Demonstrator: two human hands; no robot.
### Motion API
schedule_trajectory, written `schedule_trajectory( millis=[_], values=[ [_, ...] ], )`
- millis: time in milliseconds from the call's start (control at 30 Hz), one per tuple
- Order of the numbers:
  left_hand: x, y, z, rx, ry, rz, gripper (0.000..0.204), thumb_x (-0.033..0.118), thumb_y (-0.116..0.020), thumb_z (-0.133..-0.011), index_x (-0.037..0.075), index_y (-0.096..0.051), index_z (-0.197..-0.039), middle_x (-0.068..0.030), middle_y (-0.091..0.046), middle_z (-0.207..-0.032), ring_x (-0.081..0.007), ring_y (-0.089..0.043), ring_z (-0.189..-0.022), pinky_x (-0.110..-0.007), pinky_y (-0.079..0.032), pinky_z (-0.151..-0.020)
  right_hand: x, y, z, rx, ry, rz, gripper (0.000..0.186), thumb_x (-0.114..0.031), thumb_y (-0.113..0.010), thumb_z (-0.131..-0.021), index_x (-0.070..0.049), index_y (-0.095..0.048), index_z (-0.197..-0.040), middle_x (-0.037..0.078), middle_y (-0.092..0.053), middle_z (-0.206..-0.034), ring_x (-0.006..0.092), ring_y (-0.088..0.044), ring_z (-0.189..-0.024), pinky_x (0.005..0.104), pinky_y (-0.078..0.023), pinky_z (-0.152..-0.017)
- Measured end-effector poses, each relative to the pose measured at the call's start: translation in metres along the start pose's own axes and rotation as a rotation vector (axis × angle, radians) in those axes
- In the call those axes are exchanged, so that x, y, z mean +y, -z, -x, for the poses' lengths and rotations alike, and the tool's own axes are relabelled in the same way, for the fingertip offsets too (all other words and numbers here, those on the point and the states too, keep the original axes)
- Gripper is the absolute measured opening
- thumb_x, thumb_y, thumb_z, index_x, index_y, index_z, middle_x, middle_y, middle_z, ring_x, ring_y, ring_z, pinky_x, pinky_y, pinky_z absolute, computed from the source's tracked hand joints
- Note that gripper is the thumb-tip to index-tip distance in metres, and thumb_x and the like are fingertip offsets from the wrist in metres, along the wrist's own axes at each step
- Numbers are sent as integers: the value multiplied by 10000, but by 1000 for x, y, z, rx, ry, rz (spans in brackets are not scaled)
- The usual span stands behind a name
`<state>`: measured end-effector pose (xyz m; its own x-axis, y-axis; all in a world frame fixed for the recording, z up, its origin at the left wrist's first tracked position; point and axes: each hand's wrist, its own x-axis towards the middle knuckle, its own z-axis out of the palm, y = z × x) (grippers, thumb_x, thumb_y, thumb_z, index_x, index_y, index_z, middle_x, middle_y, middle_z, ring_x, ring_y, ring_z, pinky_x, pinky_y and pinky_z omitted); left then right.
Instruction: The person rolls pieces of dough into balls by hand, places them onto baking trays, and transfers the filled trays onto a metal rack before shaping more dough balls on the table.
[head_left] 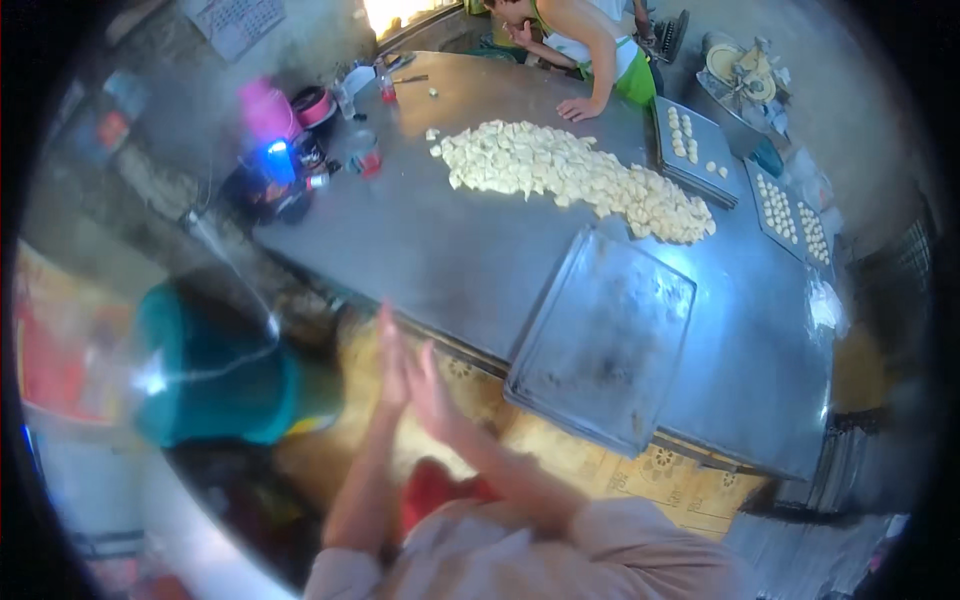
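Tray (pixel 610 340) of dull metal, its rim raised and its floor scuffed and blotched, lies on the table (pixel 400 250), its near end jutting past the near edge. Just off that edge, left of the tray, the left hand (pixel 393 365) and right hand (pixel 434 395) overlap in view, palms facing, fingers straight and narrow, tips aimed at the table. Blur softens both; whether they touch or hold anything between them, I cannot tell. The tray's long axis runs inward from the near edge, leaning right, its far end toward the dough (pixel 560 165), pale lumps strewn lengthwise across the table's middle. Near the right end lie two trays of small pale rounds. At the far edge rests a co-worker's hand (pixel 580 108); that person's head is partly cut off.
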<state>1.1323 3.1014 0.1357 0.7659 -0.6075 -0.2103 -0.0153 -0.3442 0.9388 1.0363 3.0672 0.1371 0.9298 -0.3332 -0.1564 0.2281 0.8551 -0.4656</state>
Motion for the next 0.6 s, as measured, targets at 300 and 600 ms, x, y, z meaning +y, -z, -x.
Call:
schedule_trajectory(
  millis=[300,600],
  values=[
    [-63,-30,-240,-128,-617,-1328,814,556,-567,-971,154,-312,-1632,-309,-230,-1654,-481,-159,-1558,-694,-167,-1200,-111,156,-114,956,56,1863,859,-636,-502,-984,-117,-287,-1634,274,-150,-1696,490,-92,-1568,679,-28,-1228],
    [99,-122,-466,-66,-782,-701,622,429,-667,-954,112,-524,-1470,-238,-472,-1460,-446,-463,-1332,-611,-357,-1113,-148,121,-171,1187,-71,1991,846,-620,-573,-931,-206,-335,-1629,237,-204,-1696,477,-88,-1574,727,36,-1200]
  ],
)
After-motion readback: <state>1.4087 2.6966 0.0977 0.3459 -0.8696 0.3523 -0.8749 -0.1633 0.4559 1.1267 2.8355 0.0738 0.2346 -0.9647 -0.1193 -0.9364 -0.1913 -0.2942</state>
